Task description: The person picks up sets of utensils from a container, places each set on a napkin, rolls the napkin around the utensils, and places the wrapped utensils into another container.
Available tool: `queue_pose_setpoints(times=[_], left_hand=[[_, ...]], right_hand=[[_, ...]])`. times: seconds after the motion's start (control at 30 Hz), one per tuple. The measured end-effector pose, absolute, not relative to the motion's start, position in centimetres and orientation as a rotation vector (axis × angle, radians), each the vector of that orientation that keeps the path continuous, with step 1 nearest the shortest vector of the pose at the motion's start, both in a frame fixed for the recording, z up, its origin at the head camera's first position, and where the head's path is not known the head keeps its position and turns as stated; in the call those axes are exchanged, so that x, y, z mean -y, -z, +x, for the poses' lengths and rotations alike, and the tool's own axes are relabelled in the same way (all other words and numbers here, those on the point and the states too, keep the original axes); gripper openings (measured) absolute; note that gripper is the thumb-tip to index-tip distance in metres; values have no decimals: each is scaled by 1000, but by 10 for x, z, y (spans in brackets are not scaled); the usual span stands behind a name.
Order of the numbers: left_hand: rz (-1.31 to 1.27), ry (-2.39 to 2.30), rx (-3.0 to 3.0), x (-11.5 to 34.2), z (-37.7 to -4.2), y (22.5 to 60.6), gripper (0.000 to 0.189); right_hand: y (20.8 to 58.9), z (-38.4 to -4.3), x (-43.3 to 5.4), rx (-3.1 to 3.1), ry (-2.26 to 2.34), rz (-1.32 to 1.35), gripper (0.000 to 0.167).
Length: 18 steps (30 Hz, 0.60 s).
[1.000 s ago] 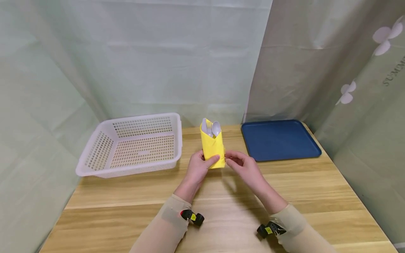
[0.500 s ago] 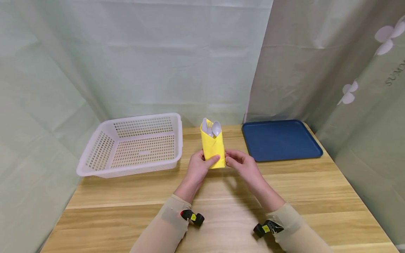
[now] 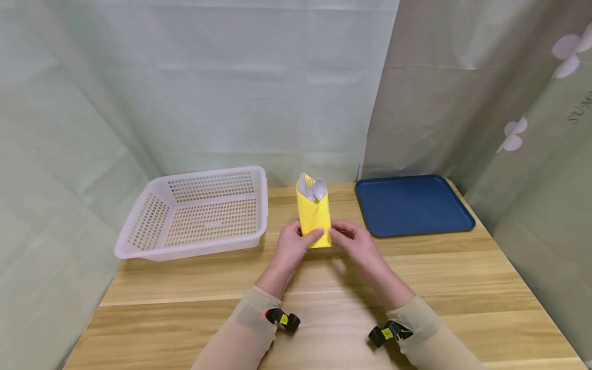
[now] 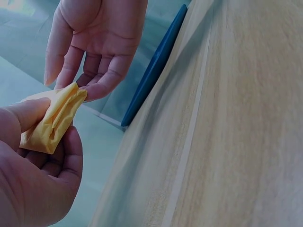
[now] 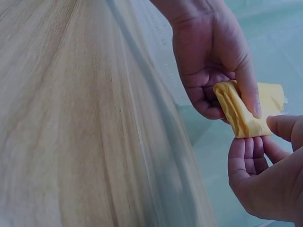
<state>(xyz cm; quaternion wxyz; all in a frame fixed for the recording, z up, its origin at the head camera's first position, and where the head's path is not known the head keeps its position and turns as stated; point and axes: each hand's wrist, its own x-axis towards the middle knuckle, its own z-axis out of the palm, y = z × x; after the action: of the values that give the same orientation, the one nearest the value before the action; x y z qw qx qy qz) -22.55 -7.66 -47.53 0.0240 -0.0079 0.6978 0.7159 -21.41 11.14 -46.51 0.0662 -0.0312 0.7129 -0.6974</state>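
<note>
A yellow napkin [image 3: 315,213] is folded into a narrow pouch and held upright over the middle of the table. From its top stick a pale plastic knife [image 3: 302,185], fork [image 3: 309,191] and spoon [image 3: 319,188]. My left hand [image 3: 290,247] grips the lower part, thumb across the front and fingers behind. At the lower right edge, my right hand [image 3: 359,245] pinches the napkin between thumb and fingers. The right wrist view shows the folded bottom end of the napkin [image 5: 241,113], with the right fingertips [image 5: 248,144] against its edge. Both wrist views hide the cutlery.
A white perforated basket [image 3: 196,249] stands at the back left of the wooden table [image 3: 185,288]. At the back right lies a flat blue tray [image 3: 413,205]. Pale curtains [image 3: 250,92] hang behind and on both sides.
My right thumb has closed in on the napkin's edge, where a thin dark strand showed between fingertips and napkin a second ago. The left hand keeps its grip; napkin and hands sit slightly farther right.
</note>
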Motion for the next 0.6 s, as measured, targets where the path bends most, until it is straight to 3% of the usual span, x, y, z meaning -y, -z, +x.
queue_pose_setpoints(times=[0.6], left_hand=[[-14,-2257,-2153,74,-224,476,37]], right_hand=[[467,-216,-108,-2162,2095,-41,34]])
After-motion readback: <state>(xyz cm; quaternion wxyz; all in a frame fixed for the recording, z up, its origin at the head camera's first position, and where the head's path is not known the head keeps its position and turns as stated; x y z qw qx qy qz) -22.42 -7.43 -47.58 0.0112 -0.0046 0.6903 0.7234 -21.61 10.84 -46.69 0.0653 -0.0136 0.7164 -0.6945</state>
